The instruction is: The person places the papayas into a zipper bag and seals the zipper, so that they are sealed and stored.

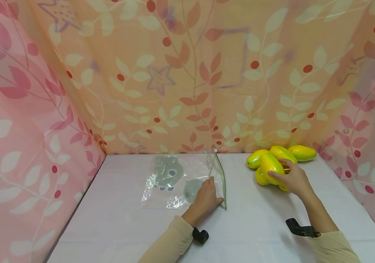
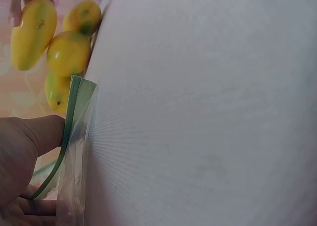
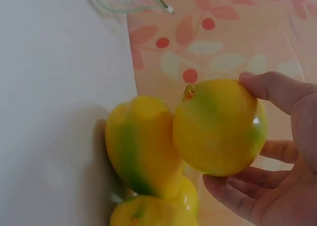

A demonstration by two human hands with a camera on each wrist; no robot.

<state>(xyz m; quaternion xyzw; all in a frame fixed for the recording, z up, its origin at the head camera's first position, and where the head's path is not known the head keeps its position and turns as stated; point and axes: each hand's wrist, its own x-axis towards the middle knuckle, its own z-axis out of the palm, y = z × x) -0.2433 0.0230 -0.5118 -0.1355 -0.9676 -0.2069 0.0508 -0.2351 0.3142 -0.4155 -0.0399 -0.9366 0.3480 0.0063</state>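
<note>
A clear zip bag [image 1: 167, 199] printed with grey-green cartoon animals lies on the table, its green-edged mouth [image 1: 224, 182] facing right and parted. My left hand [image 1: 205, 195] grips the bag near that mouth. In the left wrist view the thumb [image 2: 48, 133] meets the green edge, with other fingers lower behind the clear film. My right hand [image 1: 294, 179] holds a yellow-green mango [image 3: 218, 127] between thumb and fingers, raised over several similar mangoes. Among these, one mango [image 3: 143, 146] sits right beside the held one, and another mango [image 1: 302, 153] lies farthest right.
The white-covered table [image 1: 108, 226] meets a leaf-patterned curtain [image 1: 200, 73] at the back, with more patterned cloth at both sides. The mango pile is at the back right, apart from the bag. Black wrist mounts [image 1: 200, 236] sit on both forearms.
</note>
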